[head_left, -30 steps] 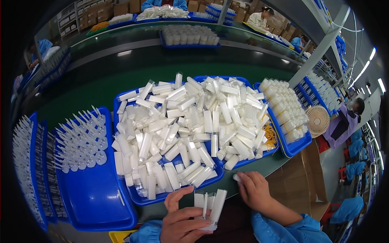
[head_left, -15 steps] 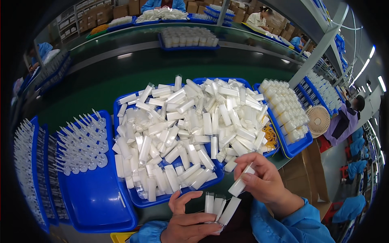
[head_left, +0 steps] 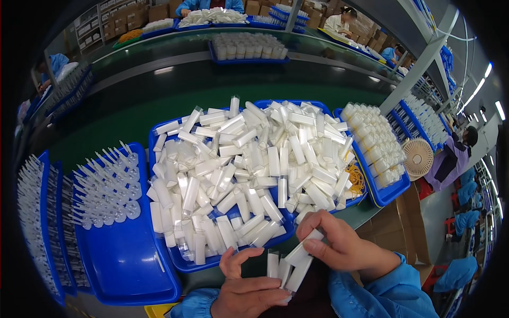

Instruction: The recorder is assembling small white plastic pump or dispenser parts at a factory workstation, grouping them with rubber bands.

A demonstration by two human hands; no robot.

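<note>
Close to my body, my left hand [head_left: 249, 289] grips a small cluster of white tubes [head_left: 272, 264] in clear sleeves, its forefinger raised off them. Pinched between the thumb and fingers of my right hand [head_left: 342, 245] is another white tube [head_left: 303, 254], held tilted with its lower end against or over the cluster. I cannot tell whether they touch. Just beyond both hands, a heap of loose white tubes [head_left: 228, 177] in clear sleeves fills blue trays [head_left: 201, 265].
At left, a blue tray [head_left: 127, 273] holds upright white spiked pieces [head_left: 108, 185]. To the right are yellow rubber bands [head_left: 356, 181], a blue tray [head_left: 392, 197] of banded white tubes and a beige fan [head_left: 418, 158]. Across the green surface [head_left: 132, 111], people work at other trays.
My right hand has moved down and left, bringing its white tube from above the cluster to its top. My left hand has stayed nearly in place.
</note>
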